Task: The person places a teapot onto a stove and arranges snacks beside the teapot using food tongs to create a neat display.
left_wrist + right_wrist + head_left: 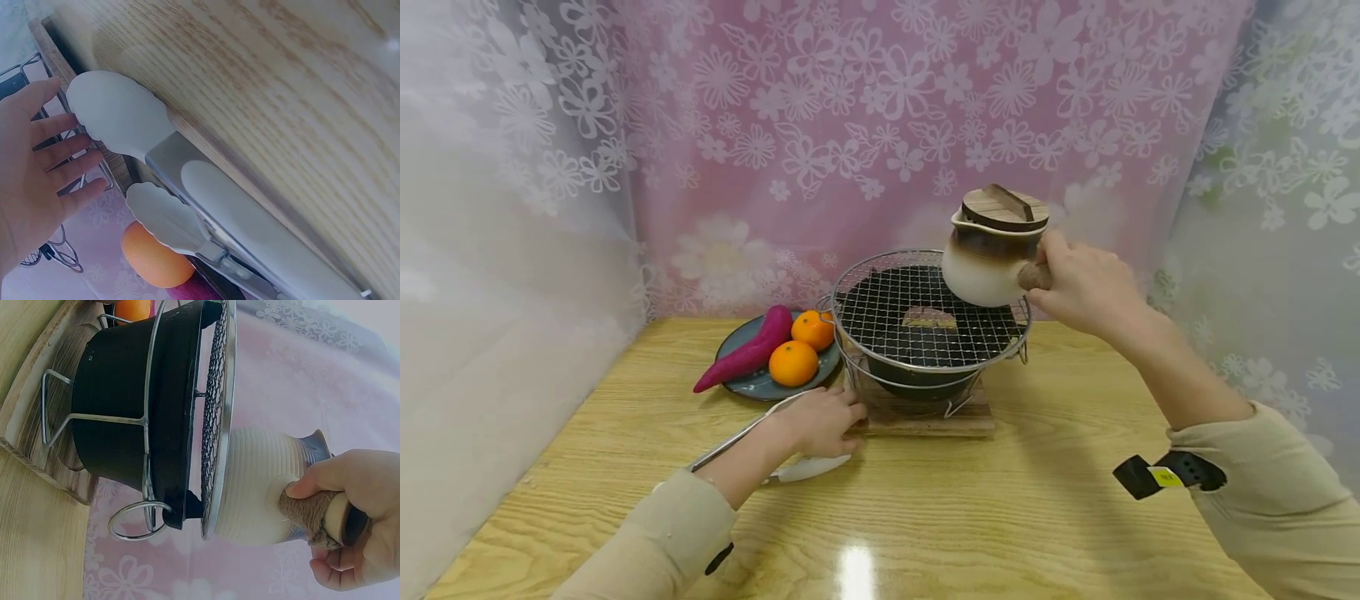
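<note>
In the head view my right hand (1090, 279) grips the rope-wrapped side handle (306, 512) of a cream and brown teapot (981, 275) with a wooden lid (992, 208). The teapot is over the right part of the wire grill mesh (917, 343) on a round black tabletop stove (125, 406). My left hand (823, 421) is by the front left corner of the wooden board (932, 427) under the stove. Its fingers are spread and hold nothing in the left wrist view. White-tipped tongs (237, 212) lie beside that hand, partly hidden by the forearm in the head view.
Left of the stove, a blue-grey plate (727, 343) bears a purple sweet potato (756, 352) and two oranges (793, 363). Wire loops (140, 519) stick out from the stove's sides. A flowered curtain (850, 125) hangs behind the wooden table (962, 517).
</note>
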